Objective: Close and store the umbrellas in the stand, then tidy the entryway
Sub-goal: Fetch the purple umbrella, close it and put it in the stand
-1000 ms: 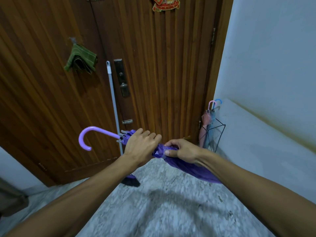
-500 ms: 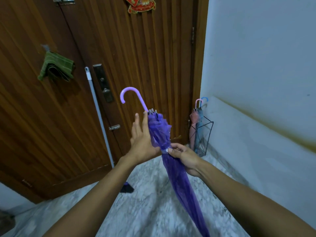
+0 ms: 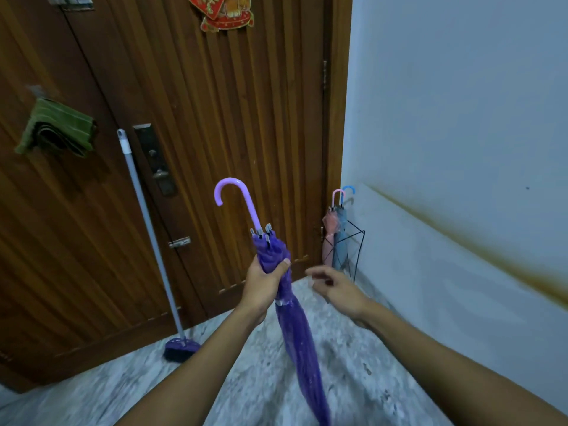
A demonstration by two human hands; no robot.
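A closed purple umbrella [image 3: 296, 333] stands nearly upright in front of me, its lilac hooked handle up and its tip pointing down past the bottom edge. My left hand [image 3: 264, 282] grips it around the bunched canopy just below the rib tips. My right hand [image 3: 336, 287] hovers to the right of the umbrella, blurred, fingers apart and holding nothing. A black wire umbrella stand [image 3: 356, 244] sits in the corner by the door frame. It holds a pink umbrella [image 3: 329, 232] and a blue umbrella [image 3: 341, 238], both closed.
A broom [image 3: 147, 229] with a grey pole and purple head leans on the wooden door [image 3: 215, 118]. A green cloth [image 3: 57, 130] hangs on the door at left. A white wall [image 3: 461, 149] runs along the right. The floor [image 3: 153, 388] is grey marble.
The umbrella went from lying across my hands to standing upright. My right hand let go of the canopy strap and moved away to the right. My left hand closed around the canopy.
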